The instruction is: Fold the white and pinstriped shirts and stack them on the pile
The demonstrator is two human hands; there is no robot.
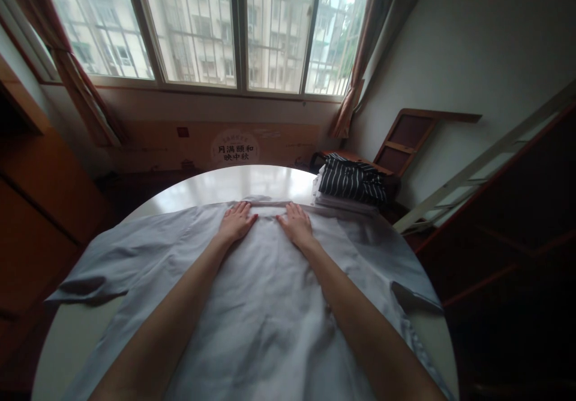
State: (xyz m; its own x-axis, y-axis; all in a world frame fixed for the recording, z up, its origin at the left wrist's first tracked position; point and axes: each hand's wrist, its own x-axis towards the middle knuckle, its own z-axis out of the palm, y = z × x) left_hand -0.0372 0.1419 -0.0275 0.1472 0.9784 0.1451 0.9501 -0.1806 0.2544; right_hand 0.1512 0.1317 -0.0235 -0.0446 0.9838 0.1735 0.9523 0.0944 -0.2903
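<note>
A light grey-white short-sleeved shirt point(265, 281) lies spread over a round white table point(202, 183), its collar end towards the window. One sleeve reaches out to the left and the other to the right, both near the table's edge. My left hand point(237, 221) rests flat on the cloth just left of the collar, fingers extended. Just right of the collar, my right hand point(296, 224) also presses flat with fingers stretched. Neither hand grips the fabric. Soft wrinkles run across the middle of the shirt.
A stack of folded clothes point(353, 179), black-and-white striped on top, sits at the table's back right. Behind it stands a wooden chair point(400, 140). A ladder point(477, 176) leans at the right. A cabinet point(40, 227) is at the left, and a window point(198, 29) lies beyond.
</note>
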